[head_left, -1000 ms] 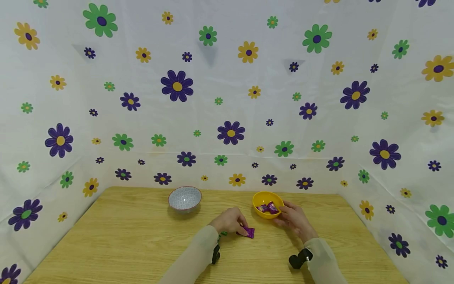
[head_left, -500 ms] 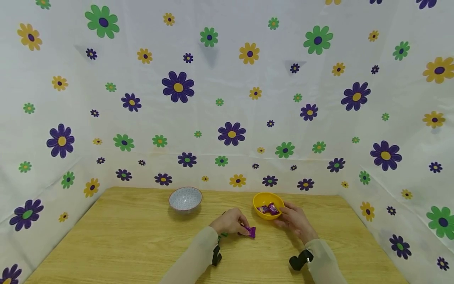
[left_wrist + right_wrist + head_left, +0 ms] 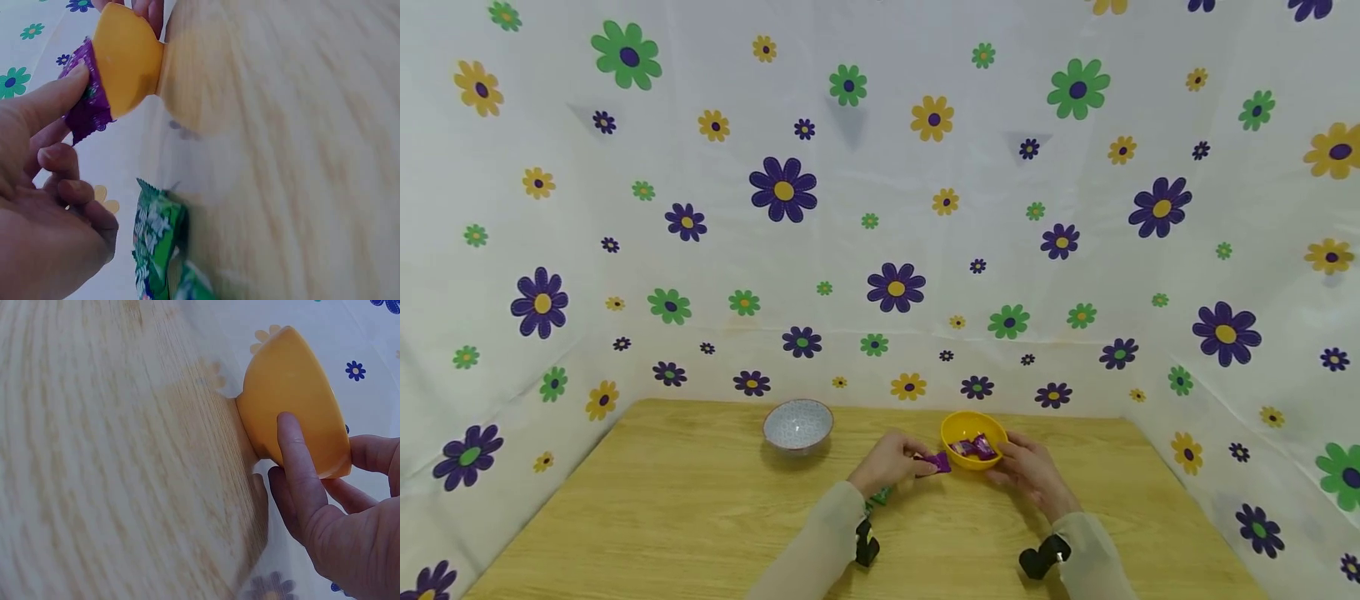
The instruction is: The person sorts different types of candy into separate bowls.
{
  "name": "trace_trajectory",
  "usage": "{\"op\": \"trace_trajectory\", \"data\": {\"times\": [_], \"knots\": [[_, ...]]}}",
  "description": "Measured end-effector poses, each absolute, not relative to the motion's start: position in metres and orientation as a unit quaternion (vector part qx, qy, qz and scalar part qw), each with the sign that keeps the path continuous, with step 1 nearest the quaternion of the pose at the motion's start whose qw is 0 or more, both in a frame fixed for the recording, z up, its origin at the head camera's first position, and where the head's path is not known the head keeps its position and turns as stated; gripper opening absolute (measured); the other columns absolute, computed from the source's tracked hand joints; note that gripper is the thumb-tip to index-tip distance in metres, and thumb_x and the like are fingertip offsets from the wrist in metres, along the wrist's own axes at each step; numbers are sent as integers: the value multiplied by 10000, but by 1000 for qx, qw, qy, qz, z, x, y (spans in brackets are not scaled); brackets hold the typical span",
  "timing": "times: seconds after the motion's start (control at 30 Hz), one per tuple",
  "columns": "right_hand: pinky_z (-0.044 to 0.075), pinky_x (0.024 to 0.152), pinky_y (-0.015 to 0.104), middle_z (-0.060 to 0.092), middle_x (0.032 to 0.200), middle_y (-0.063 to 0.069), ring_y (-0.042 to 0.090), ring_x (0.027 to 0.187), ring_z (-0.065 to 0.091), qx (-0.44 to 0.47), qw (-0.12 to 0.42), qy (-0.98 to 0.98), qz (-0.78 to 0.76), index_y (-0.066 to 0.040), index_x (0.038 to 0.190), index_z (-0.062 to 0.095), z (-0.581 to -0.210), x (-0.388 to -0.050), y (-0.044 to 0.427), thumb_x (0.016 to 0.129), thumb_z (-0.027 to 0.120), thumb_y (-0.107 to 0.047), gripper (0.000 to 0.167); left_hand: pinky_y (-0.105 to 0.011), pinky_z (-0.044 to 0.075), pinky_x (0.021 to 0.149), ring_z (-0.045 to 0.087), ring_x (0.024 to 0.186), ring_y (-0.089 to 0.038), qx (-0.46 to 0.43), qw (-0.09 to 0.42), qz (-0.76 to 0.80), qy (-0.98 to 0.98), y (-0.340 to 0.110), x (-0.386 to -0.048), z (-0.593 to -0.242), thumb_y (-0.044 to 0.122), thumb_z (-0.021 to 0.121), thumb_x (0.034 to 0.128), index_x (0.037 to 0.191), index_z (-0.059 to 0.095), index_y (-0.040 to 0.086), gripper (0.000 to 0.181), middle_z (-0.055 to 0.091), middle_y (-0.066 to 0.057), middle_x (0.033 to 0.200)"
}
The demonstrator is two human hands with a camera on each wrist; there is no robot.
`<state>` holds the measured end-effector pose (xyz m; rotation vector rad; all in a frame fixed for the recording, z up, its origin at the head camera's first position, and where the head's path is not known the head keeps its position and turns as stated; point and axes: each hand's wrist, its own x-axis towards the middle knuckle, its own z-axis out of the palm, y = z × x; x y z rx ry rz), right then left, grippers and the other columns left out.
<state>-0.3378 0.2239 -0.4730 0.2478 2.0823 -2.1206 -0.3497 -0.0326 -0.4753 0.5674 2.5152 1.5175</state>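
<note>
In the head view, a purple candy [image 3: 936, 462] is pinched by the left hand [image 3: 889, 463] beside the yellow bowl [image 3: 972, 424], set near the far edge of the tabletop [image 3: 700, 500]. In the left wrist view, green candies [image 3: 153, 240] are seen near that hand. In the right wrist view, the bowl's side is gripped by the right hand [image 3: 331, 528].

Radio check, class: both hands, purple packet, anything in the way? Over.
Left hand pinching purple packet. Right hand holding yellow bowl. Packet beside bowl, not yet inside. No obstruction visible; green packets near left wrist.
</note>
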Motion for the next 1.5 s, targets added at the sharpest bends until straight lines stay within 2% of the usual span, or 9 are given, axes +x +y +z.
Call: {"op": "trace_trajectory", "data": {"times": [0.07, 0.23, 0.57, 0.77, 1.13, 1.27, 1.5], "knots": [[577, 862, 367, 367, 1484, 324, 315, 1109, 620, 83, 78, 695, -710, 13, 1520, 276, -474, -336, 225, 1033, 463, -130, 541, -214, 310, 527, 414, 633, -115, 175, 65, 525, 830, -29, -350, -476, 209, 773, 847, 956, 780, 114, 144, 527, 37, 718], [576, 863, 364, 363, 1489, 324, 333, 1139, 612, 80, 80, 695, -711, 11, 1522, 274, -475, -332, 227, 1032, 471, -127, 546, -225, 323, 538, 416, 649, -131, 145, 41, 565, 811, -19, -349, -476, 214, 779, 841, 955, 777, 120, 147, 618, 36, 767], [577, 860, 350, 334, 1509, 318, 393, 1247, 534, 80, 85, 688, -716, -2, 1534, 250, -471, -333, 227, 1040, 454, -148, 554, -244, 328, 573, 446, 684, -132, 80, 11, 576, 814, -1, -347, -466, 237, 801, 819, 925, 782, 121, 158, 594, 34, 742], [579, 851, 343, 341, 1501, 329, 351, 1194, 582, 82, 86, 688, -716, -3, 1537, 241, -471, -335, 226, 1037, 467, -156, 570, -250, 312, 577, 433, 690, -138, 70, 9, 571, 818, 5, -348, -463, 247, 796, 823, 949, 783, 120, 179, 559, 10, 745], [572, 870, 357, 306, 1524, 316, 427, 1316, 463, 76, 93, 677, -726, 2, 1540, 225, -472, -335, 224, 1041, 457, -149, 571, -219, 397, 576, 502, 688, -126, 35, 1, 581, 813, 12, -348, -465, 214, 787, 832, 953, 770, 96, 170, 649, -2, 826], [572, 871, 352, 307, 1524, 314, 431, 1323, 457, 81, 95, 676, -726, -4, 1542, 224, -472, -336, 224, 1041, 458, -148, 571, -209, 388, 571, 490, 695, -119, 33, 1, 580, 814, 16, -350, -465, 234, 781, 839, 964, 771, 107, 179, 649, 5, 844], [574, 867, 356, 327, 1509, 326, 392, 1252, 540, 80, 93, 676, -727, 4, 1539, 228, -473, -337, 224, 1041, 457, -145, 568, -190, 431, 599, 503, 747, -120, 48, 6, 577, 815, 25, -353, -460, 217, 771, 850, 986, 770, 90, 186, 657, 0, 891]]}}
